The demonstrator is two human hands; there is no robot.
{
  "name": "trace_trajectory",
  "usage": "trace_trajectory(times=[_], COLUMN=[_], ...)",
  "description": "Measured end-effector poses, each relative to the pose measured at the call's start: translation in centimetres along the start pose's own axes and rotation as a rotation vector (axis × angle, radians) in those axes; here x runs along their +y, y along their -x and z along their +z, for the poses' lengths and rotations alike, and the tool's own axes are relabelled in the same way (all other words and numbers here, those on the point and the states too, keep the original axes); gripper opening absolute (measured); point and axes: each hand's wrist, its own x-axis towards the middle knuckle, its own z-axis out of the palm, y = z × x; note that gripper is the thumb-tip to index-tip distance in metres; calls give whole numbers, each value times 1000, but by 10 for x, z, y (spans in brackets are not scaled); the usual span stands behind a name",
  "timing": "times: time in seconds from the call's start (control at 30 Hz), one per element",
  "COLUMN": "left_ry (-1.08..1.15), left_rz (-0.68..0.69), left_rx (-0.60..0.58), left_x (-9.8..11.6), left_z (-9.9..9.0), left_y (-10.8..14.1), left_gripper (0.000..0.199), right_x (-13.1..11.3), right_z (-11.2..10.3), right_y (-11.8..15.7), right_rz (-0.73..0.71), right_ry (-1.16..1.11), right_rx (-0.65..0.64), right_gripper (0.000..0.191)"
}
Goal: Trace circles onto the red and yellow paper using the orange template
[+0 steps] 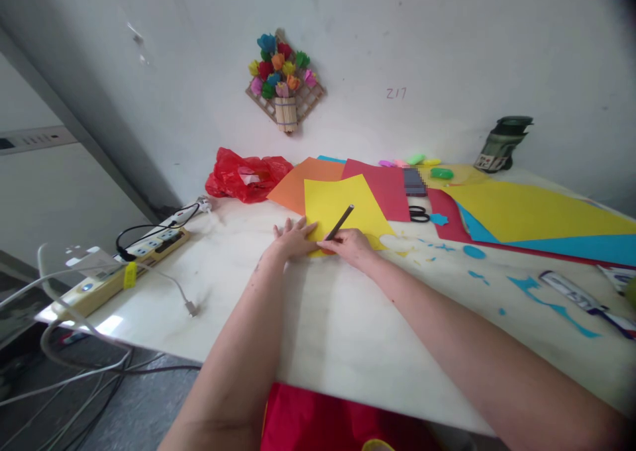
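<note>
A sheet of yellow paper lies on the white table, partly over orange paper and red paper. My left hand rests with fingers spread at the sheet's lower left edge, holding nothing. Closed round a dark pen, my right hand sits at the sheet's lower edge, close to the left thumb. The pen leans up to the right, and its tip is low by the fingers. A bit of orange shows under the right fingers.
Right: black scissors, blue scraps, a large yellow sheet, a white marker, and a dark bottle. Left: a power strip with cables and a red plastic bag. A flower ornament hangs on the wall.
</note>
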Motion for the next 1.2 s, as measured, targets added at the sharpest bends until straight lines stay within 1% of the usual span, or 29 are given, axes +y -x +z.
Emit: trace_trajectory(times=[0.13, 0.3, 0.67, 1.2], left_ry=[8, -2, -2, -15], left_rz=[1, -3, 2, -1], left_rx=[2, 1, -3, -12], left_x=[-1, 0, 1, 0], left_z=[1, 0, -1, -1], left_y=[-1, 1, 2, 0], left_gripper=[73, 71, 73, 68], right_x=[-2, -1, 2, 1], right_z=[-1, -1, 0, -1], right_y=[0, 0, 0, 1], right_rz=[-1, -3, -6, 21], right_ry=[15, 34, -3, -22], right_rx=[6, 10, 3, -19], right_gripper=[35, 33, 35, 36])
